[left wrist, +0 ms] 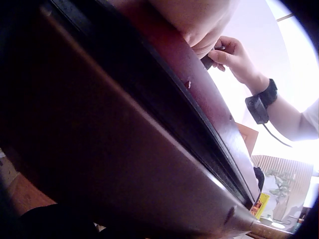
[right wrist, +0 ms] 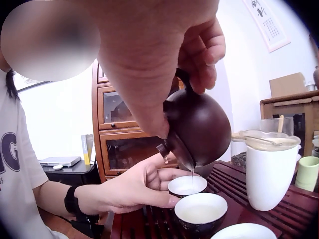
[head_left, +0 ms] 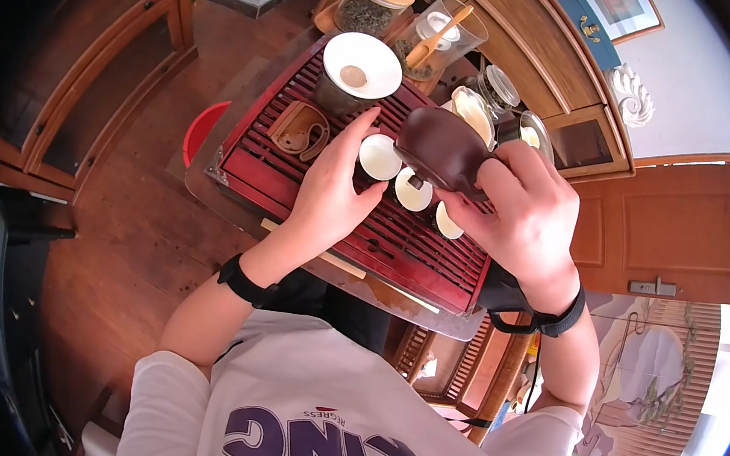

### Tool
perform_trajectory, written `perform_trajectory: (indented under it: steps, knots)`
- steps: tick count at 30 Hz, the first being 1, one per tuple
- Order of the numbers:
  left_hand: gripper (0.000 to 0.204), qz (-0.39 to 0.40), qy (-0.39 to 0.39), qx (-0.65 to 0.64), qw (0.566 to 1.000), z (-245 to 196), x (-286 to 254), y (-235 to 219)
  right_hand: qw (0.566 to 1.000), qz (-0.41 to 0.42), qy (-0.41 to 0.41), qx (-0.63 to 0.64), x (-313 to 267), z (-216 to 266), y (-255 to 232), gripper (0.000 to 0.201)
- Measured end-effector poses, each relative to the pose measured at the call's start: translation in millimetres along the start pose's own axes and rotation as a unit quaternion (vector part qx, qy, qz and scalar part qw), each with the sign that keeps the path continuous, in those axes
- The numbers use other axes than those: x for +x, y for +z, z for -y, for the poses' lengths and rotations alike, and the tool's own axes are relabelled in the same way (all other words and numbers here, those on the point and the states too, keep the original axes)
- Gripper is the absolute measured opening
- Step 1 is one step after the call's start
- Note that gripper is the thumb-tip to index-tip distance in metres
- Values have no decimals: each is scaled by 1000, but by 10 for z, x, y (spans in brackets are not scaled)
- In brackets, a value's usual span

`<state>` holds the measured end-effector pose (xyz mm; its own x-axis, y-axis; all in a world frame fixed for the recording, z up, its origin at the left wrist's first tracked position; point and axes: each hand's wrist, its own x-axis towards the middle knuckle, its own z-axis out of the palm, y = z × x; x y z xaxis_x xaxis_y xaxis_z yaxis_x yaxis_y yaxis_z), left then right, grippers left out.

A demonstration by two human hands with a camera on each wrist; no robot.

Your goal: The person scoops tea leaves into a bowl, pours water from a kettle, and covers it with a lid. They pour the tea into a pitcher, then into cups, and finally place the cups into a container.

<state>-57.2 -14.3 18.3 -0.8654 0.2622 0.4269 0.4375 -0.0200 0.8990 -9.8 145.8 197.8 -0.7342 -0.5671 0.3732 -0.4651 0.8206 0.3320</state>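
Observation:
My right hand [head_left: 525, 211] grips the handle of a dark brown teapot [head_left: 441, 148], tilted over the cups. In the right wrist view a thin stream falls from the teapot [right wrist: 199, 127] into a small white-lined cup [right wrist: 188, 185]. My left hand [head_left: 334, 183] holds that cup [head_left: 380, 157] between thumb and fingers. Beside it stand a second cup [head_left: 413, 189], holding pale liquid in the right wrist view, and a third cup [head_left: 449, 221]. The left wrist view shows the right hand [left wrist: 232, 59] but mostly the tray's side [left wrist: 199, 94].
The slatted red tea tray [head_left: 430, 272] also bears a dark vessel with a white strainer [head_left: 362, 67] and a brown holder [head_left: 299, 129]. A white pitcher [right wrist: 269, 174] stands right of the cups. Glass jars [head_left: 372, 6] with leaves are at the back.

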Motion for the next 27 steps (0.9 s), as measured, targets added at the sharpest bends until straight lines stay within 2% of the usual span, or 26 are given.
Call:
perform_trajectory:
  steps: [27]
  knots:
    - [84, -8, 4, 5, 1000, 8, 8, 5, 999, -15, -25, -31, 38, -11, -84, 33]
